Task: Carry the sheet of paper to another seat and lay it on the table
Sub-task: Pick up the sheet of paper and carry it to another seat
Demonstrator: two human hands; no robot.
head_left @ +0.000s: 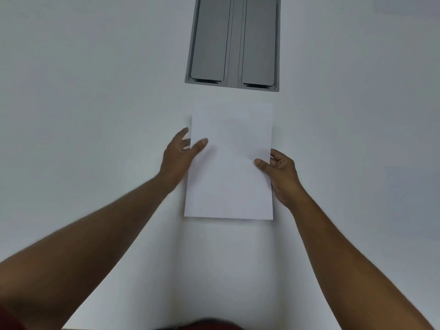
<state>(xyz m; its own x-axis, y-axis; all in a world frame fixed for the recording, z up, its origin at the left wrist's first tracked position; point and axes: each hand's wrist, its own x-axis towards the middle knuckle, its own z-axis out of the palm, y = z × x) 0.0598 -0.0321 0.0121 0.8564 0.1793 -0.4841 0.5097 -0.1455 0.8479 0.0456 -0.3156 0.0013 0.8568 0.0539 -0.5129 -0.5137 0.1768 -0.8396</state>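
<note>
The left thumb [199, 144] lies flat on top of the sheet of paper [229, 167] near its left edge, while the other fingers of the left hand [177, 159] reach out loosely spread beside that edge; whether they pass under the sheet cannot be told. On the other side the right thumb [261, 165] presses on top of the paper at its right edge, and the remaining fingers of the right hand [283, 175] are curled beside and behind that edge, so the hand pinches the sheet there. Both forearms stretch forward from the bottom corners of the view.

The white sheet lies lengthwise, away from the person, between the two hands, low over or on the white table [95, 91]; a thin shadow shows along its near edge. Just beyond its far edge a grey hatch [234, 41] with two flaps is set into the table top.
</note>
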